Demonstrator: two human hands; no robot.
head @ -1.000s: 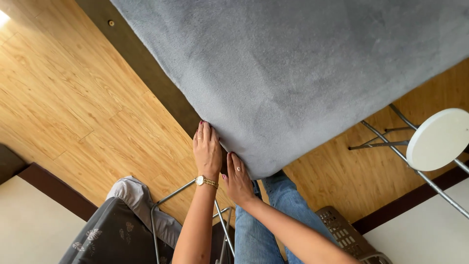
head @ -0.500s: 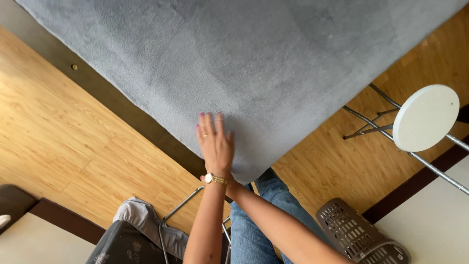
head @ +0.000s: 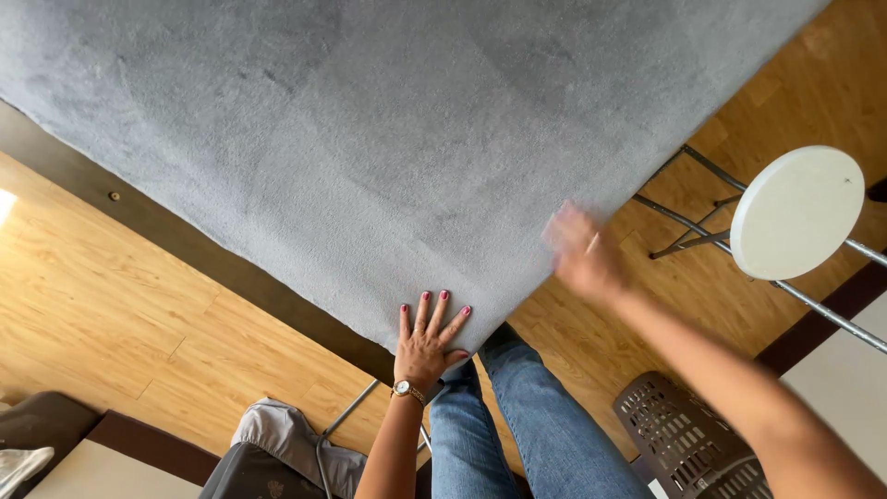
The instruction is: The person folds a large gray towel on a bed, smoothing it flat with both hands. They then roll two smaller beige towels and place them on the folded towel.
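Head view: the left hand (head: 428, 339) lies flat, fingers spread, on the near corner of a grey cloth (head: 407, 139) that covers the table and runs off the top edge. The right hand (head: 582, 251) is blurred at the cloth's right edge; whether its fingers are spread or closed cannot be told. A white stool (head: 795, 211) stands to the right, its legs cut off.

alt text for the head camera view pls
A person's left hand presses flat on the near corner of a grey carpet-like cloth, while the blurred right hand sits at its right edge. A white round stool stands on the wooden floor.
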